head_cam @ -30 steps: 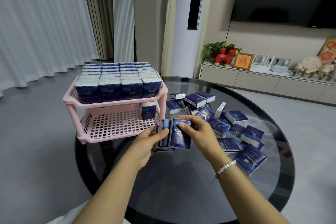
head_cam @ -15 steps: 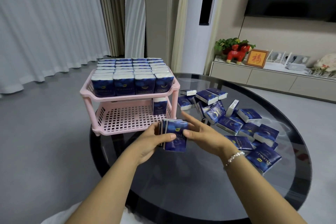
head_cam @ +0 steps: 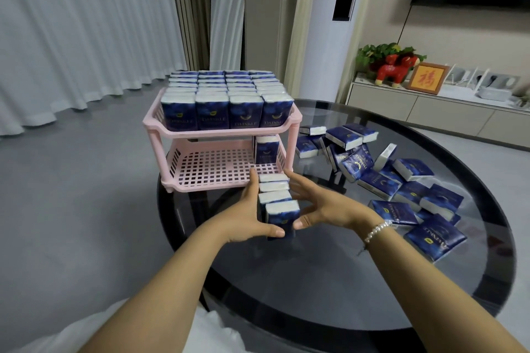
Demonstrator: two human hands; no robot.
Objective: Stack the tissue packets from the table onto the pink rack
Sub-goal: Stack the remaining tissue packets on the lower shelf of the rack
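A row of several upright blue tissue packets [head_cam: 276,200] is clamped between my left hand [head_cam: 249,218] and my right hand [head_cam: 321,203], just in front of the pink rack [head_cam: 206,169]. The row's far end reaches the front right edge of the rack's lower shelf. That shelf holds one upright packet [head_cam: 266,149] at its right side. The top shelf is packed with rows of blue packets [head_cam: 223,94]. Loose packets [head_cam: 384,178] lie scattered on the right of the dark glass table [head_cam: 329,266].
The rack stands at the table's far left edge. The lower shelf's left and middle grid is bare. A low cabinet with a red toy horse [head_cam: 394,70] and a framed picture stands behind; curtains hang at the left.
The held packets have been turned into a row running away from me and carried forward to the front edge of the rack's lower shelf. Both hands moved with them.
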